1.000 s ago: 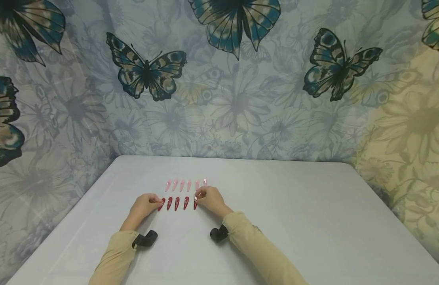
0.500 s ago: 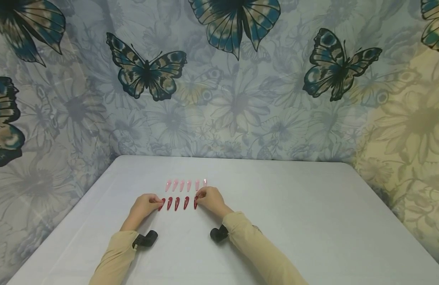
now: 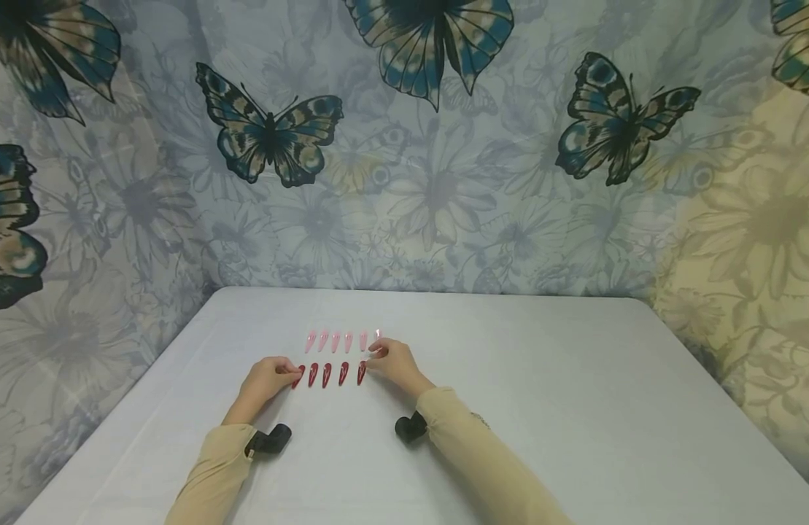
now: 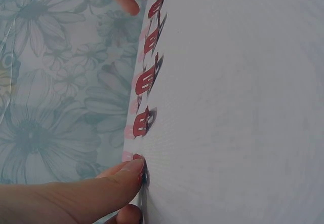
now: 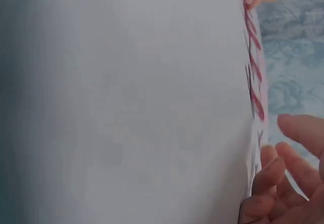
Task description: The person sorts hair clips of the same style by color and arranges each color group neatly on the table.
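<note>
Red snap hair clips stand in a row on the white table, slightly tilted. My left hand [image 3: 265, 382] pinches the leftmost red hair clip [image 3: 300, 375] between thumb and fingers, partly covering it; the left wrist view shows the thumb [image 4: 114, 186] pressed on that clip. At the row's other end is the rightmost red hair clip [image 3: 361, 373]. Just right of it hovers my right hand [image 3: 399, 366], its thumb and fingers parted and holding nothing. Behind runs a row of pink hair clips [image 3: 335, 342]; the rightmost pink clip [image 3: 378, 335] is close to the right hand's fingers.
A white table [image 3: 542, 408] stretches out around the clips, its far edge meeting a butterfly-and-flower patterned backdrop [image 3: 443, 197]. Each wrist carries a black camera mount, the left mount [image 3: 271, 440] and the right mount [image 3: 411, 428], low over the table.
My right hand has released the rightmost red hair clip and shifted slightly right and up. That clip stays in the row. The left hand has kept its pinch on the leftmost one.
</note>
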`<state>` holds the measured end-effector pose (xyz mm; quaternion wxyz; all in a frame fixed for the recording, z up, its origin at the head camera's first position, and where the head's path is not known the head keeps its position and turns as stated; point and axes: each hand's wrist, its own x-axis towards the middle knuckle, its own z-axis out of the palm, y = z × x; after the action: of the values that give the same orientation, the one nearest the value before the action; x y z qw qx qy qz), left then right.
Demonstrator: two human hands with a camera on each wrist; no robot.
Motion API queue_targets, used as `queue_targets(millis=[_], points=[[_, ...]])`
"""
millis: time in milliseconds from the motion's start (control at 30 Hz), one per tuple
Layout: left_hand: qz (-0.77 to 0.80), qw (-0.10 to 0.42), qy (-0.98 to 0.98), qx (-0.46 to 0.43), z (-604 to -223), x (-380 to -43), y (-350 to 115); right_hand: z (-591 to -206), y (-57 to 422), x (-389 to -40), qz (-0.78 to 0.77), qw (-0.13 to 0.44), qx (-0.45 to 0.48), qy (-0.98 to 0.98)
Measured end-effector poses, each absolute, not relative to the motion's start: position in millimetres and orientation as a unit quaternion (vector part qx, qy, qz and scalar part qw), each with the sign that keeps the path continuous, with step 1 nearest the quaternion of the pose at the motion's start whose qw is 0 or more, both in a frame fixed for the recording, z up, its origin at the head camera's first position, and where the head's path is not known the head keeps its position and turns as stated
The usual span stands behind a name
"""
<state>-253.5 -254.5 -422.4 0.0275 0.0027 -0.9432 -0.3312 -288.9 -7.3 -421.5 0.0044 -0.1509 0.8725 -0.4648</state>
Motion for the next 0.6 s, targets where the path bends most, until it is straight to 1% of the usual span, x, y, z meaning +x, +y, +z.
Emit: queue_targets(millis=[200, 300, 400, 533, 600], points=[[-0.336, 0.021, -0.942, 0.011, -421.4, -252.6, -254.4, -396.9, 16.4, -276.1, -0.512, 0.042, -0.155, 0.844], [-0.333, 0.018, -0.943, 0.005, -421.9, -252.7, -254.0, -382.0, 36.5, -265.8, -0.525, 0.032, -0.170, 0.833], [-0.326, 0.026, -0.945, 0.000, -422.5, -253.5, -254.8, -371.4, 59.7, -255.1, -0.541, 0.019, -0.169, 0.824], [-0.323, 0.035, -0.946, -0.002, -423.5, -254.2, -256.7, -372.0, 87.9, -240.3, -0.529, 0.011, -0.170, 0.831], [-0.326, 0.031, -0.945, -0.004, -424.9, -253.6, -256.8, -377.8, 100.7, -233.0, -0.511, 0.010, -0.174, 0.842]])
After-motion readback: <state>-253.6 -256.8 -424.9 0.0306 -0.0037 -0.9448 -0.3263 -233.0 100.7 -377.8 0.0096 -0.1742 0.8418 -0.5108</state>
